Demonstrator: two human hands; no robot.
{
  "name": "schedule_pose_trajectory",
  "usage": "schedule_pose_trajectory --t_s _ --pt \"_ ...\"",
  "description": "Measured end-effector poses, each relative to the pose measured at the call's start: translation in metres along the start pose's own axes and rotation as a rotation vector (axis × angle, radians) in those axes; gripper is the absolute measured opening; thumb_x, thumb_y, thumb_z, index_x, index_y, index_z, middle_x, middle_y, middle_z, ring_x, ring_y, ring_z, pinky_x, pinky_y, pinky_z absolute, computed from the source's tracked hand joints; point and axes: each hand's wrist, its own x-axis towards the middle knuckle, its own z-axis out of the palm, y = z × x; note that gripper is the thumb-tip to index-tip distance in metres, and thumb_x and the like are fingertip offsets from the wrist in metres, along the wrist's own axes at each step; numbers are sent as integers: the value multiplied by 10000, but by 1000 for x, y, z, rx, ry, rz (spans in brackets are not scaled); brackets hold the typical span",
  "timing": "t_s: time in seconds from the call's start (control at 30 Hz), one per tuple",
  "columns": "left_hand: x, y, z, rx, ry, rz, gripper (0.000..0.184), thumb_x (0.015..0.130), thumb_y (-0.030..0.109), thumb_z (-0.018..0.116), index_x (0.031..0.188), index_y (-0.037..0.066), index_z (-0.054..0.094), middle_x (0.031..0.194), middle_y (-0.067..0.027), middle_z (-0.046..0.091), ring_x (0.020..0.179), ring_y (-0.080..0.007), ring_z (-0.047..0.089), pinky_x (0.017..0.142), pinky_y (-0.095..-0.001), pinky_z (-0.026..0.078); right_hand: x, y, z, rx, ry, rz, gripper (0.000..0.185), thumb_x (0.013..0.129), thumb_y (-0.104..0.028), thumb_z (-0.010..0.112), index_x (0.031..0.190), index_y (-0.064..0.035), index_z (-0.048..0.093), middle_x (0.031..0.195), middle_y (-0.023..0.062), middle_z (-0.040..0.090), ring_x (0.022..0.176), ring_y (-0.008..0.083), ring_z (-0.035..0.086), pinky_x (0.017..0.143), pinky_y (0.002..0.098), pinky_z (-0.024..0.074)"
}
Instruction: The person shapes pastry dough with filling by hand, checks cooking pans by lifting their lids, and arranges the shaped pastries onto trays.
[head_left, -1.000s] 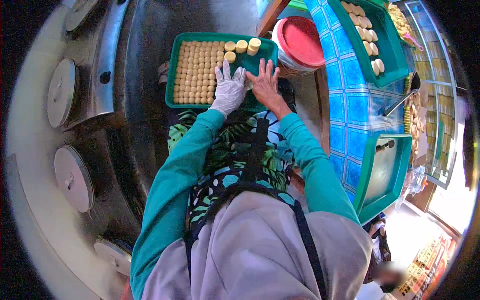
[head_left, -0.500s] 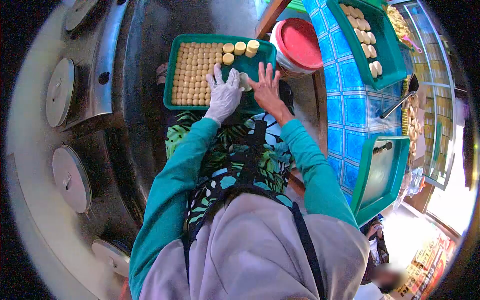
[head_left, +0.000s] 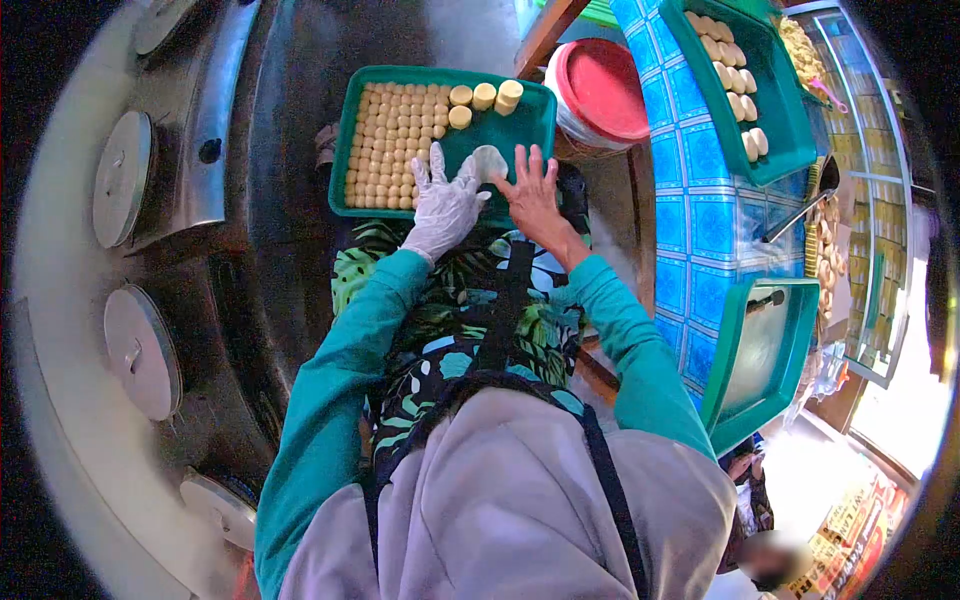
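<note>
A green tray (head_left: 519,129) lies across my lap, its left half filled with rows of small round dough balls (head_left: 388,140). Thicker pale yellow rounds (head_left: 484,96) sit at its far edge, some stacked. My left hand (head_left: 444,212), in a thin white glove, rests over the near part of the tray with fingers spread. Opposite it, my bare right hand (head_left: 536,205) has its fingers stretched out and spread. A thin, pale dough disc (head_left: 489,161) lies flat on the tray between them; my right thumb reaches its edge, and my left fingers are close beside it.
To the right, a table with a blue checked cloth (head_left: 685,225) holds a green tray of oval dough pieces (head_left: 735,80) and another tray with a brush (head_left: 765,300). A red-lidded bucket (head_left: 605,90) stands near it. Round metal lids (head_left: 142,350) line the left.
The dough disc now shows more fully, farther up the tray between my hands. My left hand has shifted slightly down and left, and my right hand slightly down.
</note>
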Motion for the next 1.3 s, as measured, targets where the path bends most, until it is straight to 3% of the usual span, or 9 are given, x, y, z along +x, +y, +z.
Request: schedule_pose_trajectory --t_s 0.33,0.37,0.4,0.43,0.47,0.5,0.63,1.17,1.3 --pt "1 2 -5 -123 -88 70 499 903 406 559 1331 152 517 1345 -92 536 1288 -555 323 1038 -728 122 6 3 -14 87 -15 40 350 799 -122 559 1122 -200 668 1405 272 359 1298 466 324 1002 654 279" --pt "1 0 -15 -174 -68 34 362 858 339 632 1164 146 639 1120 -130 655 1150 -493 502 989 -635 334 19 14 -13 197 -27 85 376 771 -79 571 1101 -221 681 1367 228 415 1267 424 367 970 626 320" --pt "4 0 -20 -172 -59 29 362 858 339 632 1164 146 639 1120 -130 655 1150 -493 502 989 -635 334 31 21 -16 306 -39 125 410 744 -37 582 1080 -243 694 1330 184 472 1236 382 411 939 599 360" --pt "8 0 -23 -348 -76 -251 285 842 311 645 1065 135 671 1000 -133 671 1048 -439 565 896 -564 412 41 26 -19 408 315 203 365 741 -15 585 1041 -181 709 1156 147 590 1083 331 524 881 517 433" --pt "7 0 -24 -524 -101 -532 216 826 283 658 965 124 704 881 -135 687 946 -384 628 802 -494 491 56 34 -18 412 312 196 365 741 -15 585 1041 -181 709 1156 147 590 1083 331 524 881 517 433" --pt "3 1 1 -493 43 -583 162 796 254 669 849 109 717 773 -129 668 771 -330 649 650 -433 501 76 45 -15 509 389 301 348 752 -38 606 1073 -142 691 1095 147 611 1035 326 550 866 476 451" --pt "12 10 9 -396 -68 -598 146 792 256 659 803 123 717 764 -156 654 751 -358 642 654 -464 504 112 49 -19 484 626 336 432 752 -163 701 1163 -53 627 983 144 637 937 327 578 863 421 449" --pt "50 28 13 -654 -160 -957 341 705 312 695 833 -4 693 862 -230 666 867 -386 645 757 -458 503 112 55 -6 696 706 345 477 696 -151 716 1151 -35 630 1013 192 647 946 352 602 850 451 478" --pt "49 42 16 -700 8 -1019 287 704 263 692 801 -7 671 826 -226 662 829 -385 642 727 -450 497 77 41 -7 839 612 355 502 675 -110 757 1156 -42 633 1037 171 656 951 325 623 852 414 493"
